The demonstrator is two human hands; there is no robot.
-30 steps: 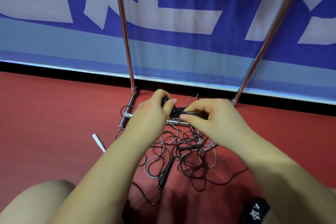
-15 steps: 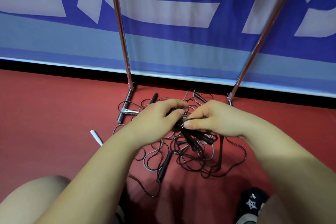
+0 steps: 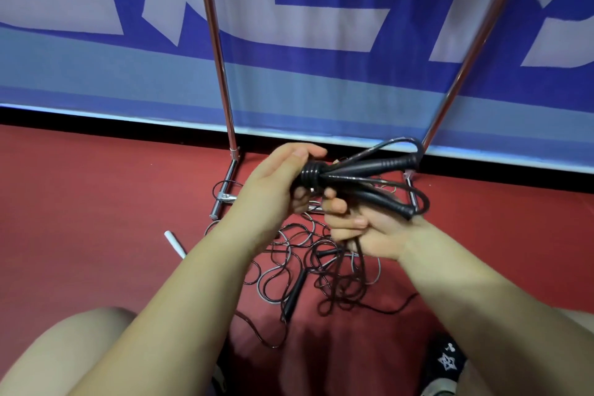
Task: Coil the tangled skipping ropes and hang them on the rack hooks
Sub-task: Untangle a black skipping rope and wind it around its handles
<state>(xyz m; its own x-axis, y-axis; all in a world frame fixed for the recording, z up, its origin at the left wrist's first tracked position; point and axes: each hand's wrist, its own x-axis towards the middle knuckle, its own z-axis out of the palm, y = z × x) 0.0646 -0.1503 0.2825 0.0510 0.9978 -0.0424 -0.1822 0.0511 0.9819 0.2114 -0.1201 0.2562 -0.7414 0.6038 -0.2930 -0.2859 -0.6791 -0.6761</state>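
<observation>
Head view, leftmost first: a bare knee [image 3: 74, 341] rises from the lower edge over the red rubbery floor [image 3: 80, 202], and a short white plastic stick [image 3: 175, 243] lies on that floor just left of the rope pile. Next comes the chrome tube rack [image 3: 213, 42]; its left upright drops to a foot bar on the floor, while its right upright leans off toward the top right. No hooks show here.

Between the rack's feet lies the tangled heap of thin black and grey skipping ropes [image 3: 305, 270], with at least one loose black handle among the loops.

Above the heap, the left hand [image 3: 273, 190] curls its fingers and thumb round the bound neck of a black skipping-rope bundle [image 3: 363, 175], where several turns of cord wrap the handles and loops together. Two ribbed black handles and some loops fan out to the right from that wrapping. Beneath it, the right hand [image 3: 366, 228] has its fingers closed on cord trailing down into the pile, with one handle crossing above the wrist.

By my reading, one rope is nearly coiled and tied off, but it is not yet hung. The remaining ropes on the floor look wholly unsorted, so most of the job seems left.
</observation>
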